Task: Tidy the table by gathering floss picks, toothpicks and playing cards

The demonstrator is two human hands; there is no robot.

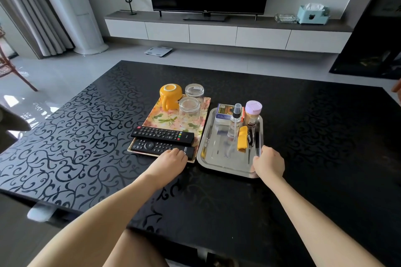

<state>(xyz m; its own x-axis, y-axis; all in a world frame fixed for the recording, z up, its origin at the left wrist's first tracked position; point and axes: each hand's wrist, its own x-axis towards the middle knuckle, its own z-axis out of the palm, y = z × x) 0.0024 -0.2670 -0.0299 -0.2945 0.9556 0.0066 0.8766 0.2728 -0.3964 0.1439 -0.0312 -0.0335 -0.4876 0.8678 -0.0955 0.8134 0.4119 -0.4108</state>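
Note:
A steel tray (213, 158) lies on the black table. At its far end stand a box of playing cards (225, 111), a purple-lidded toothpick jar (253, 111) and a clear spray bottle (235, 121). A yellow cloth (242, 137) and a dark packet (252, 131) lie beside them. My right hand (268, 163) grips the tray's near right corner. My left hand (171, 161) rests with curled fingers on the nearer of two black remotes (161, 147). No floss picks can be made out.
A floral tray (165, 118) left of the steel one carries an upturned orange mug (170, 95), two upturned glasses (189, 108) and the second remote (162, 135). The patterned black table (86, 136) extends wide on both sides. A TV unit stands beyond.

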